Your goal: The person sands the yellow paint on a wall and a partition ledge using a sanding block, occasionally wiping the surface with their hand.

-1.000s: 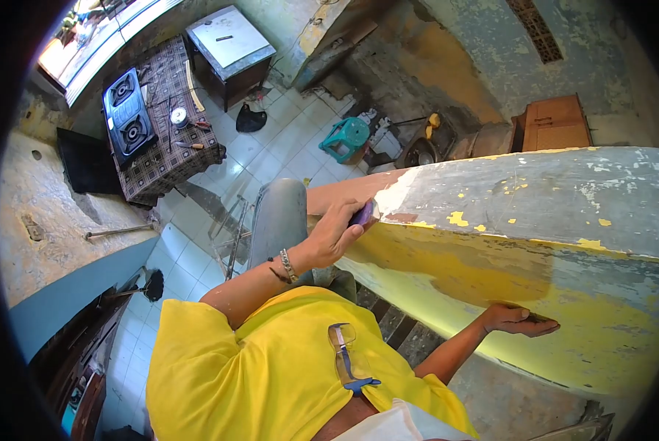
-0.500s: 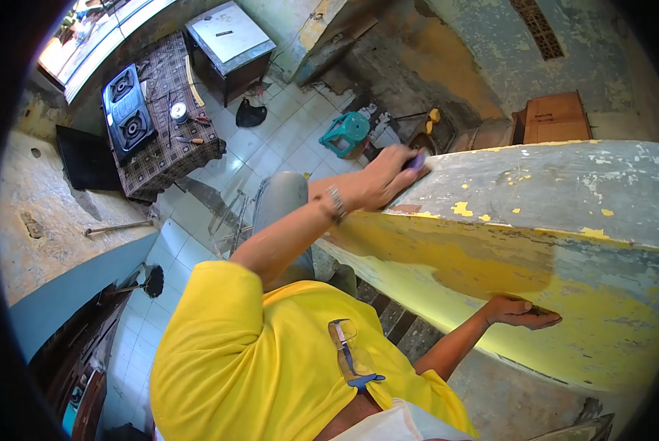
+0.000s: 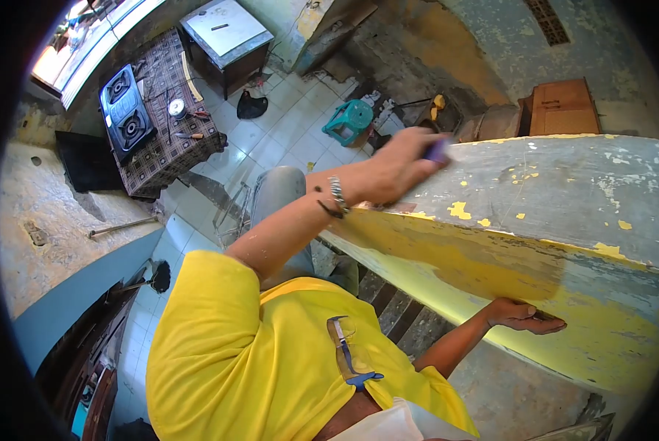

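Note:
My left hand, with a metal-banded watch at the wrist, is closed around a small purple object. Motion smears the fingers, and most of the object is hidden in the grip. The hand is over the near-left end of a grey wall top with flaking yellow paint patches. Lower right, my right hand is palm up with its fingers stretched out, close beside the yellow-painted wall side. Eyeglasses hang from the yellow shirt.
A blue two-burner stove sits on a cloth-covered table at upper left. Beyond it is a white-topped cabinet. A teal stool stands on the tiled floor, and a wooden cabinet is at upper right.
My left hand has moved right and slightly up along the wall top with the purple object. My right hand keeps its palm-up pose, and the view has shifted slightly.

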Demonstrator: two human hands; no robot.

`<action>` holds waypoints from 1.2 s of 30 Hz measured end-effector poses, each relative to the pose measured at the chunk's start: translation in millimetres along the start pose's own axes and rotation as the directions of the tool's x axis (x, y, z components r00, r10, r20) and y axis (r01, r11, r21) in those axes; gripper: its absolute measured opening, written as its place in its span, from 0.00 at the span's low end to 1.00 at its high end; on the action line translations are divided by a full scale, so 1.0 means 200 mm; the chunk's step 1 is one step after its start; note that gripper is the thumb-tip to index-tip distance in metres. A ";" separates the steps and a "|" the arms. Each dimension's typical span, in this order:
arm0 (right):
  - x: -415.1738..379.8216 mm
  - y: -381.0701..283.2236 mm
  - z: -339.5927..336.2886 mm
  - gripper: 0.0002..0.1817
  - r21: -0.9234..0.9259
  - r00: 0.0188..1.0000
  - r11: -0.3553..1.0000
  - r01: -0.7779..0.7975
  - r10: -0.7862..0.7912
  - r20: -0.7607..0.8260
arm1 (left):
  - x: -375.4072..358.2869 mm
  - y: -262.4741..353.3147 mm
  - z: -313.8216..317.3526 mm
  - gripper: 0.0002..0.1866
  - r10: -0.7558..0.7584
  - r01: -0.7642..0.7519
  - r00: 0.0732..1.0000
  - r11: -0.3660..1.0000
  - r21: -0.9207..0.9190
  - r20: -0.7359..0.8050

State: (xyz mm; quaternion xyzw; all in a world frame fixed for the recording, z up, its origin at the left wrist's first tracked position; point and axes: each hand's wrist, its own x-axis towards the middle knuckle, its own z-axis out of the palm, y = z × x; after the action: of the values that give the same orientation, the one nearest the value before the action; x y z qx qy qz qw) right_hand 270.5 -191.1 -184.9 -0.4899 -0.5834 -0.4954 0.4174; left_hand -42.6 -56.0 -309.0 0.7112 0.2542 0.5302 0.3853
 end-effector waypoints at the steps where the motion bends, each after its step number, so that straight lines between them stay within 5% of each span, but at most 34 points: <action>1: 0.00 0.00 0.00 0.36 -0.014 1.000 1.000 -0.008 0.008 0.004 | -0.13 -0.21 0.07 0.34 -0.235 0.235 0.972 0.972 0.010 -0.002; 3: 0.00 0.01 0.00 0.36 -0.054 1.000 0.998 -0.012 0.013 0.009 | -0.35 -0.39 0.08 0.34 -0.416 0.417 0.909 0.908 -0.045 0.027; 4: -0.01 0.02 -0.01 0.36 -0.082 1.000 0.996 -0.018 0.019 0.009 | -0.39 -0.37 0.09 0.34 -0.402 0.403 0.912 0.915 -0.005 -0.076; 7: 0.00 0.02 0.00 0.36 -0.060 1.000 0.998 -0.018 0.018 0.004 | -0.18 -0.26 0.03 0.27 -0.451 0.481 0.877 0.832 -0.278 0.167; 9: 0.01 0.00 0.01 0.35 0.039 1.000 0.999 -0.007 0.007 -0.013 | 0.03 -0.02 0.04 0.28 -0.114 0.107 0.988 0.992 -0.071 -0.101; 11: 0.00 -0.01 -0.04 0.35 0.060 1.000 0.998 -0.023 0.023 0.013 | 0.19 0.16 0.04 0.28 0.219 -0.249 0.946 0.963 -0.100 -0.239; 14: 0.01 -0.03 0.00 0.35 0.113 0.999 0.993 -0.042 0.043 -0.005 | 0.14 0.05 0.02 0.30 0.149 -0.156 0.981 0.987 -0.045 -0.123; 16: 0.01 -0.02 -0.01 0.35 0.088 0.999 0.995 -0.054 0.054 -0.001 | -0.07 -0.20 0.05 0.30 -0.334 0.334 0.942 0.940 -0.074 0.015; 17: 0.00 0.00 -0.02 0.36 0.048 0.998 0.997 -0.056 0.056 0.000 | -0.25 -0.60 0.16 0.30 -0.283 0.279 0.958 0.957 -0.084 -0.038; 18: 0.00 0.02 -0.01 0.37 0.011 0.998 0.998 -0.058 0.058 -0.007 | -0.36 -0.58 0.15 0.26 -0.389 0.375 0.921 0.894 -0.247 -0.010; 21: -0.02 0.04 -0.04 0.36 -0.081 0.998 0.995 -0.056 0.058 0.023 | -0.47 -0.35 0.13 0.28 -0.526 0.525 0.849 0.850 -0.045 -0.049; 24: -0.01 0.04 -0.01 0.36 0.020 1.000 0.999 -0.029 0.029 0.001 | -0.34 0.08 0.04 0.33 -0.228 0.227 0.967 0.974 -0.021 -0.115; 27: -0.01 0.04 -0.01 0.35 0.021 1.000 1.000 -0.021 0.022 -0.013 | -0.41 0.04 0.07 0.30 -0.178 0.165 0.970 0.983 -0.086 -0.168; 31: -0.01 0.04 -0.03 0.35 -0.033 1.000 0.999 -0.022 0.023 0.004 | -0.65 -0.33 0.14 0.31 -0.608 0.607 0.790 0.794 -0.045 -0.081; 33: -0.03 0.04 -0.02 0.36 -0.028 0.998 0.998 -0.059 0.058 -0.010 | -0.57 -0.31 0.14 0.31 -0.607 0.607 0.793 0.794 -0.005 -0.043; 36: 0.00 -0.01 -0.02 0.34 0.000 1.000 1.000 -0.014 0.014 -0.012 | -0.25 0.11 0.03 0.30 -0.221 0.218 0.972 0.975 -0.044 -0.082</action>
State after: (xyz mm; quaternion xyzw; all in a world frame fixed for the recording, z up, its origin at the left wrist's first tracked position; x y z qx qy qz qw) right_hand 269.0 -195.0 -183.6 -0.4910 -0.5773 -0.4954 0.4246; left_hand -53.0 -108.6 -318.7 0.6485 0.3384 0.5189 0.4423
